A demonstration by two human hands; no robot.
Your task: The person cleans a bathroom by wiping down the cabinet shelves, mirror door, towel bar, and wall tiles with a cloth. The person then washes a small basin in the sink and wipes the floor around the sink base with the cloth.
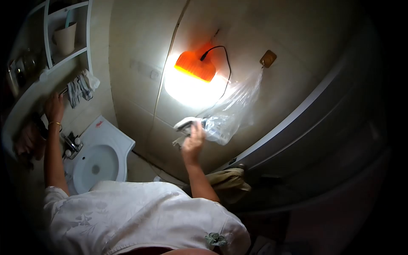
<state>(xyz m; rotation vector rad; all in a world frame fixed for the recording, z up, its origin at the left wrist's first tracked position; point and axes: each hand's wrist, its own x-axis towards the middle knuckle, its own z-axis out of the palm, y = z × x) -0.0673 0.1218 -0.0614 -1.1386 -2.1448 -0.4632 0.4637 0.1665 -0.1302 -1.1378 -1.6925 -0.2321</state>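
Observation:
My left hand (54, 107) reaches up the left wall and is closed at the end of a thin rail (64, 90). Several small grey and white cloths (80, 89) hang just right of it. My right hand (193, 142) is raised before the tiled wall, its fingers closed on a white and dark object (187, 123) that is too blurred to name. Beside those fingers hangs a clear plastic bag (231, 112) with something pale inside. A brown wall hook (268, 58) bears the bag.
A lit orange lamp (196, 63) with a black cable hangs above my right hand. The white washbasin (127, 142) and its tap (73, 144) are below my left hand. A shelf (70, 57) holds a beige mug (65, 39). Brownish cloth (227, 182) hangs near my right forearm.

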